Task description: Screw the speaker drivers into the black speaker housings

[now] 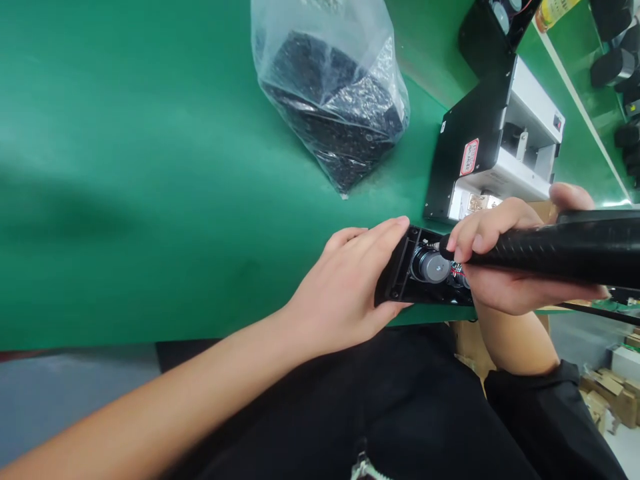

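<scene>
Near the table's front edge lies a black housing (407,287) with a round silver-grey part (434,266) and some red wire inside it. My left hand (350,287) grips the housing's left end, thumb on the near side and fingers on the far side. In my right hand (500,260) is a long black power screwdriver (570,247), lying nearly level in the picture. Its tip meets a small spot beside the round part, at the housing's far side. My right hand and the tool hide the housing's right end.
A clear plastic bag (330,93) with black contents lies on the green table (125,167). Behind my right hand stands a black and silver metal case (465,147). Another black unit (483,40) and a yellow-labelled bottle (553,12) are at the back right. Cardboard boxes (613,393) sit lower right.
</scene>
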`<state>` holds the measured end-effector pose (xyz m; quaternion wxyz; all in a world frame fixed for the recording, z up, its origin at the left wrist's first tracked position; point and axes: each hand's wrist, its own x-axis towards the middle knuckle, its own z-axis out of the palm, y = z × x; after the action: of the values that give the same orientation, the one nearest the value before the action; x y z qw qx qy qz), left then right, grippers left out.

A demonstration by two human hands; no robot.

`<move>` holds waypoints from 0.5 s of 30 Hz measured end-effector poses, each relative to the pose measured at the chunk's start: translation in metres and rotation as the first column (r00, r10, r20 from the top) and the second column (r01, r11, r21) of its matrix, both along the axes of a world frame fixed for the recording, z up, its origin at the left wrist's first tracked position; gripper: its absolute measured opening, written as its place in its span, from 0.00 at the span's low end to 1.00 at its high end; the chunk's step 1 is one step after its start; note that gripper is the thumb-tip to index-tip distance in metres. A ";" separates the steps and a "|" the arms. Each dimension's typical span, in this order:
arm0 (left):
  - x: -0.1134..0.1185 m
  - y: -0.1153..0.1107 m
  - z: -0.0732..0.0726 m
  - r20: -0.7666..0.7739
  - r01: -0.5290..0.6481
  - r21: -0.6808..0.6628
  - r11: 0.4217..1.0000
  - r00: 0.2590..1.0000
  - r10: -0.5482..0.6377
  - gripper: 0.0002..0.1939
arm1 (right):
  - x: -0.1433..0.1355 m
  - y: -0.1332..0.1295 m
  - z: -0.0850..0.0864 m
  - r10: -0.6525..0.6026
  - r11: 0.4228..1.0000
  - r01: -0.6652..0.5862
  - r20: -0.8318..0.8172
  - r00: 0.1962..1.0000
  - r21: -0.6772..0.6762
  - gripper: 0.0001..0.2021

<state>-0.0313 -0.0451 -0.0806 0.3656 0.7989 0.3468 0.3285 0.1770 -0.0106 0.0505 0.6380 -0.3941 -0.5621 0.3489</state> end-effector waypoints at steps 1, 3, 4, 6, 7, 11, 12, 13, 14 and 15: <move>0.002 -0.002 -0.002 0.008 -0.019 -0.005 1.000 1.000 0.019 0.52 | 0.000 0.000 -0.001 0.000 1.000 0.000 -0.016 1.000 -0.005 0.29; 0.006 -0.005 -0.005 0.022 -0.052 -0.009 0.999 0.998 0.053 0.53 | 0.001 -0.001 -0.003 0.014 1.000 -0.014 -0.032 0.999 -0.004 0.29; 0.007 -0.006 -0.006 0.027 -0.063 -0.008 0.998 0.998 0.064 0.53 | 0.002 -0.001 -0.004 0.028 1.000 -0.028 -0.031 0.999 -0.003 0.28; 0.008 -0.006 -0.008 0.034 -0.063 0.001 0.998 0.997 0.063 0.52 | 0.003 -0.001 -0.005 0.040 0.999 -0.040 -0.024 0.999 -0.007 0.26; 0.008 -0.006 -0.007 0.039 -0.067 0.006 0.998 0.997 0.066 0.52 | 0.004 0.000 -0.006 0.041 0.999 -0.041 -0.011 0.999 -0.016 0.26; 0.003 -0.001 -0.003 0.023 -0.034 0.019 0.999 0.999 0.033 0.52 | 0.008 0.007 -0.014 -0.027 0.990 0.015 0.082 0.996 0.137 0.29; 0.002 0.000 -0.002 0.013 -0.015 0.019 1.000 1.000 0.014 0.52 | 0.010 0.008 -0.016 -0.033 0.984 0.010 0.124 0.992 0.180 0.30; 0.001 0.001 -0.001 0.005 0.002 0.020 1.000 1.000 -0.002 0.52 | 0.012 0.008 -0.018 -0.036 0.978 0.002 0.164 0.986 0.207 0.30; 0.001 0.001 0.000 0.002 0.016 0.022 1.000 1.000 -0.016 0.53 | 0.014 0.008 -0.020 -0.036 0.977 -0.008 0.201 0.979 0.212 0.31; 0.000 0.001 0.001 0.004 0.021 0.023 1.000 1.000 -0.021 0.53 | 0.016 0.007 -0.021 -0.031 0.981 -0.017 0.241 0.970 0.193 0.32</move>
<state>-0.0308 -0.0436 -0.0798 0.3604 0.8059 0.3339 0.3305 0.1926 -0.0039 0.0292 0.6008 -0.3718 -0.6659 0.2393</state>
